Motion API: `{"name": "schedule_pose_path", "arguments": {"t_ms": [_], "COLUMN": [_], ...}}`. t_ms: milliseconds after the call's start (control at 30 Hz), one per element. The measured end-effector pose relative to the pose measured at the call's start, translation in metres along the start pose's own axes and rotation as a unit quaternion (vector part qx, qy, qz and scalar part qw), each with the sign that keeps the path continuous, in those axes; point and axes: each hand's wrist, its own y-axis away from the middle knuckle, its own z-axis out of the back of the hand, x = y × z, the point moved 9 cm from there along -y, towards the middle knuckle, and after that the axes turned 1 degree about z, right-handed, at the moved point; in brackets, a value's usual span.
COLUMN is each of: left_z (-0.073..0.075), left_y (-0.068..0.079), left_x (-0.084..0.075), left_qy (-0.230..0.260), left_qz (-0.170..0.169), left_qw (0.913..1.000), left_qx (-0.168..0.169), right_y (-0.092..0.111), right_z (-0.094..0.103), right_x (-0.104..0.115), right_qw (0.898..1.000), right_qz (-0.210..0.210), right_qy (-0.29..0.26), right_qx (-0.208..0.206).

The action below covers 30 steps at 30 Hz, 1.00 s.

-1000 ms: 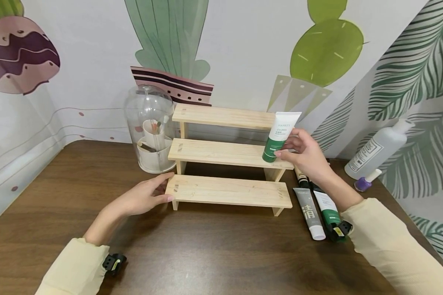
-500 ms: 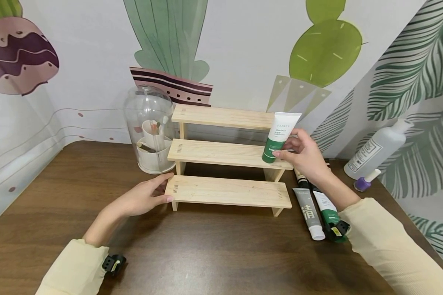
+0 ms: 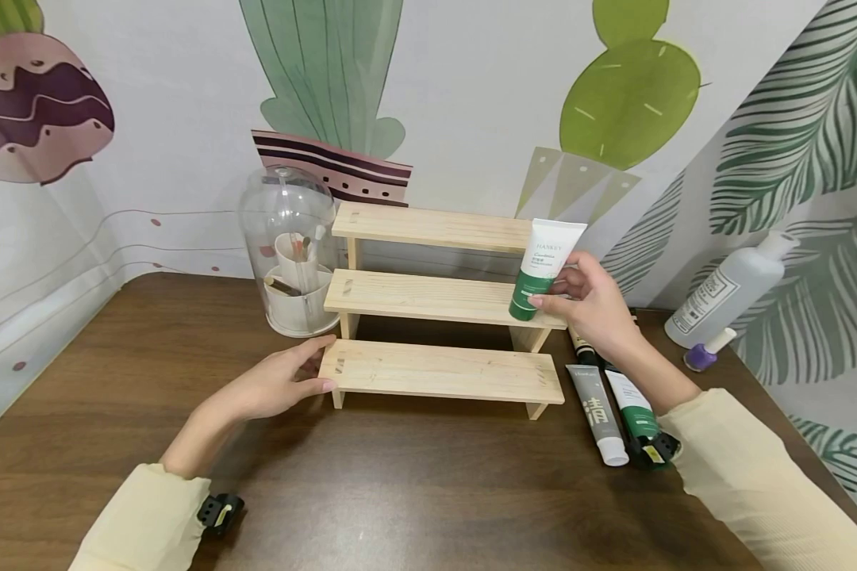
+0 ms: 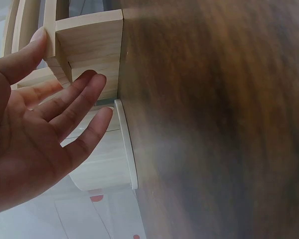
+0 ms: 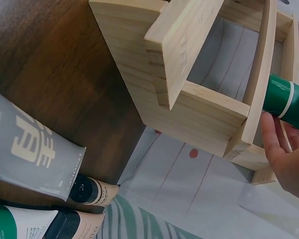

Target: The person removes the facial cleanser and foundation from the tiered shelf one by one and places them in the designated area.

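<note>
A three-step wooden shelf (image 3: 443,371) stands on the table. My left hand (image 3: 274,381) holds the left end of its lowest board, thumb at the front corner and index finger at the back corner. In the left wrist view the other fingers (image 4: 87,132) spread loosely beside the board. My right hand (image 3: 596,305) grips a white and green squeeze tube (image 3: 545,252) between thumb and fingers. The tube stands on its cap, leaning slightly right, at the right end of the middle board. Its green cap (image 5: 279,94) shows right at that board in the right wrist view.
Right of the shelf lie a grey tube (image 3: 598,408), another white-green tube (image 3: 632,400) and small dark-capped tubes (image 5: 84,190). A clear bottle (image 3: 732,285) and purple nail polish (image 3: 701,356) stand farther right. A glass dome (image 3: 286,198) covers brush holders at left, before the wall.
The tube in my right hand has shifted very slightly right and toward the front of the middle board. My left hand has stayed at the lowest board's end.
</note>
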Motion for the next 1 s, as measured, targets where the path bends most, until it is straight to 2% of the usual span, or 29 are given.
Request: {"name": "schedule_pose_path", "arguments": {"t_ms": [600, 700, 1000], "left_z": [0.001, 0.001, 0.000], "left_y": [0.000, 0.000, -0.001], "left_x": [-0.001, -0.001, 0.000], "left_qy": [-0.001, -0.003, 0.003], "left_qz": [-0.004, -0.006, -0.006], "left_qw": [1.0000, 1.0000, 1.0000], "left_qx": [-0.001, -0.001, 0.001], "right_y": [0.010, 0.012, 0.020], "right_z": [0.013, 0.015, 0.022], "right_x": [0.004, 0.005, 0.002], "right_qw": [0.999, 0.999, 0.999], "right_qz": [-0.003, -0.003, -0.018], "right_qy": [0.032, 0.047, 0.049], "right_qx": [-0.009, -0.005, 0.008]}}
